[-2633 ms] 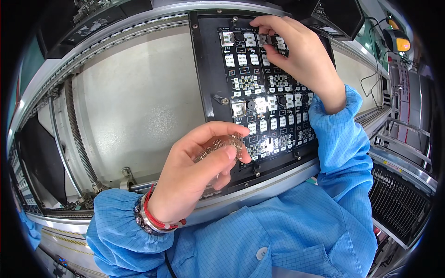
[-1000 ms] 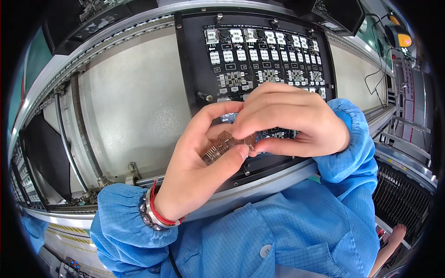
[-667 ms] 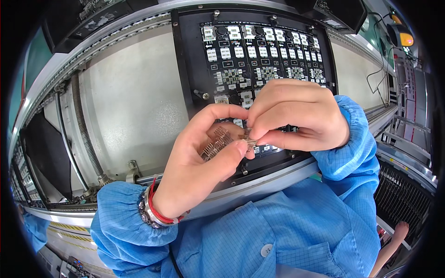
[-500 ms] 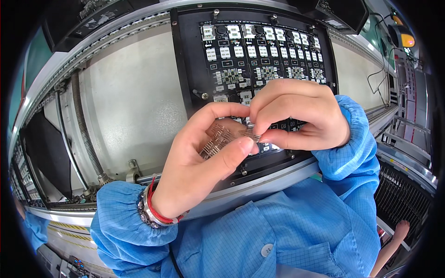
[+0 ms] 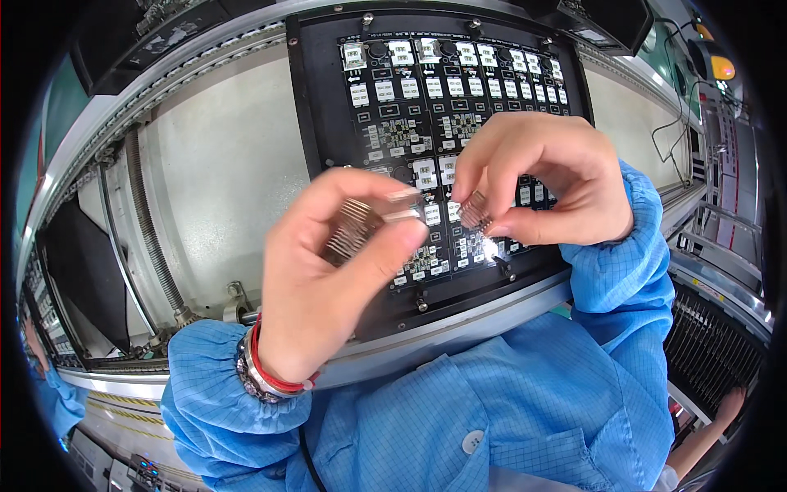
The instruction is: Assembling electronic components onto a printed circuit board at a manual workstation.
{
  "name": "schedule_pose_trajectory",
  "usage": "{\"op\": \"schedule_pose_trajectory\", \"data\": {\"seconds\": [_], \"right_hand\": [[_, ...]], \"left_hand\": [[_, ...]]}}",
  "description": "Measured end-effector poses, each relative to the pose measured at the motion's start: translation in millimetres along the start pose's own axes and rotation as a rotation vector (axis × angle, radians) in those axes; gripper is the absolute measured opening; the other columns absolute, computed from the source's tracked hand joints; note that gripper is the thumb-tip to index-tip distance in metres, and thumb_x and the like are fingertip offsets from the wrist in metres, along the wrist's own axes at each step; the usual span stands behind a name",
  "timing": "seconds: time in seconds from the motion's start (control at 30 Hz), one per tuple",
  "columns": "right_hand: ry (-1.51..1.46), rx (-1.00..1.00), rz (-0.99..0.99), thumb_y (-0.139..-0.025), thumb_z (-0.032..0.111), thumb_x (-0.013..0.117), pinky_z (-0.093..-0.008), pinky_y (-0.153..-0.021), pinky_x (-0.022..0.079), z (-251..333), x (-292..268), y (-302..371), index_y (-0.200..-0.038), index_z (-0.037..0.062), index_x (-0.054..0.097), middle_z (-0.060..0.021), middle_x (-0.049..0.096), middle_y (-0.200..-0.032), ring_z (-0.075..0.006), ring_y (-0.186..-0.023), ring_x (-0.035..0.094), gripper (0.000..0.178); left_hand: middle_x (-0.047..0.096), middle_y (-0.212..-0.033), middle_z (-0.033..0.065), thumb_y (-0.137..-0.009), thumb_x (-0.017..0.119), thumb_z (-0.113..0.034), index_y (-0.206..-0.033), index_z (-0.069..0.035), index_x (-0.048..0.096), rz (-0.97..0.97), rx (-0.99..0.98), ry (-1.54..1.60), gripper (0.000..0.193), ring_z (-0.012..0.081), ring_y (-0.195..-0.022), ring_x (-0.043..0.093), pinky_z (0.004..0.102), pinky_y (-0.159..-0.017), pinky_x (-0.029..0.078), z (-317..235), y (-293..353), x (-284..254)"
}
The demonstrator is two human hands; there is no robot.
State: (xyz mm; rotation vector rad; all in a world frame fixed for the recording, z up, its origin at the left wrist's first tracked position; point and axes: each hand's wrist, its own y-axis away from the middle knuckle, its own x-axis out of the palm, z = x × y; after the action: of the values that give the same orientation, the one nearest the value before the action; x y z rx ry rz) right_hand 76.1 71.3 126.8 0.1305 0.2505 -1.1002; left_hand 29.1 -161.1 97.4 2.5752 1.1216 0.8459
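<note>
My left hand (image 5: 316, 275) is closed round a bunch of thin, comb-like metal pin strips (image 5: 350, 230). More of them show, blurred, between its thumb and forefinger. My right hand (image 5: 566, 176) pinches a small cluster of metal pins (image 5: 474, 211) between thumb and fingers, a short gap away from the left hand. Both hands are above a panel of black circuit boards (image 5: 398, 156), which carries rows of white square parts, round black parts and small chips. A black frame (image 5: 305, 107) with screw posts surrounds the panel. My right hand hides part of the boards.
The framed panel sits on a metal conveyor with a chain rail (image 5: 221, 59) along its far side. A pale plate (image 5: 221, 180) and a ribbed hose (image 5: 149, 230) are at the left. Another person's forearm (image 5: 705, 435) reaches toward a dark slotted rack (image 5: 705, 353) at the lower right.
My hands have come apart: the left moved leftward with its pin strips, the right slightly right and up with a small cluster. The framed panel has shifted a little to the left.
</note>
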Motion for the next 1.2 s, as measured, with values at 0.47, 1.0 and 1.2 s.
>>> {"op": "schedule_pose_trajectory", "data": {"seconds": [0.47, 1.0, 1.2], "right_hand": [[-0.187, 0.109, -0.395, -0.082, -0.007, 0.051, -0.0252, -0.065, 0.05, 6, 0, 11, -0.101, -0.004, 0.059, -0.0165, 0.063, -0.091, -0.0151, -0.072, 0.06, 0.021], [-0.212, 0.007, -0.417, -0.081, -0.016, 0.052, -0.0267, -0.079, 0.052, -21, -11, 42, -0.108, -0.0053, 0.058, -0.0205, 0.06, -0.114, -0.0154, -0.091, 0.063, 0.029], [-0.122, 0.192, -0.464, -0.085, -0.007, 0.051, -0.0264, -0.076, 0.05, -15, -10, 47, -0.105, -0.003, 0.063, -0.0158, 0.064, -0.106, -0.0146, -0.086, 0.061, 0.023]], "left_hand": [[0.05, -0.078, -0.0024, -0.094, 0.058, -0.022, -0.1, -0.004, 0.057, -0.343, 0.138, 0.4, 0.018, 0.0044, -0.066, 0.042, 0.0197, -0.051, 0.031, 23, -28, -30], [0.051, -0.083, 0.0008, -0.094, 0.057, -0.026, -0.113, 0.0, 0.054, 0.051, -0.234, 0.591, 0.033, 0.0081, -0.069, 0.045, 0.022, -0.054, 0.035, 19, -33, -21], [0.052, -0.086, 0.0016, -0.095, 0.055, -0.025, -0.115, 0.001, 0.053, 0.061, -0.229, 0.579, 0.033, 0.008, -0.07, 0.044, 0.0212, -0.055, 0.035, 19, -28, -18]]}}
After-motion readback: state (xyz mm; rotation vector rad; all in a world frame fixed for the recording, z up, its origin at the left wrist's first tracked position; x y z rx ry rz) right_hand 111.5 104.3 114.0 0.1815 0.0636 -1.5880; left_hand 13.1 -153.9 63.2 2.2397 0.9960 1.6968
